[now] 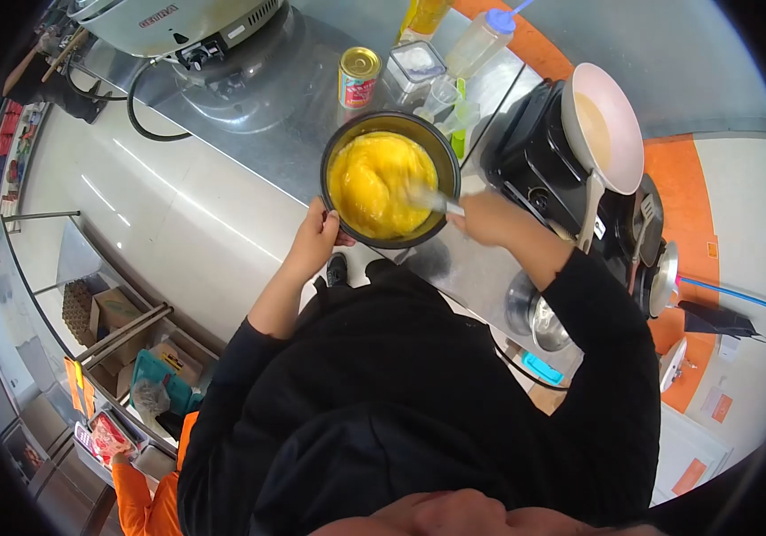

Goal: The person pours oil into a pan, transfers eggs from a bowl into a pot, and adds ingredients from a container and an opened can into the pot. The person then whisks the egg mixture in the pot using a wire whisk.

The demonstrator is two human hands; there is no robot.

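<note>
A dark round bowl (448, 170) holds a yellow liquid (374, 183) that looks like beaten egg, its surface swirled. My left hand (316, 234) grips the bowl's lower left rim, thumb at the edge and fingers beneath. On the other side, my right hand (488, 217) is closed round the handle of a metal whisk (437, 201). The whisk dips into the yellow liquid, and its head is smeared by motion. Just beyond the bowl stand an opened-looking gold-topped can (358, 79), a square container of white powder (415, 67) and clear plastic cups (442, 95).
To the right, a pink frying pan (620, 134) rests on a black stove (535, 147). A squeeze bottle (481, 45) stands at the back. A metal bowl (548, 326) sits near my right elbow. A large cooker (178, 27) is at upper left. An orange-sleeved person (137, 500) is at lower left.
</note>
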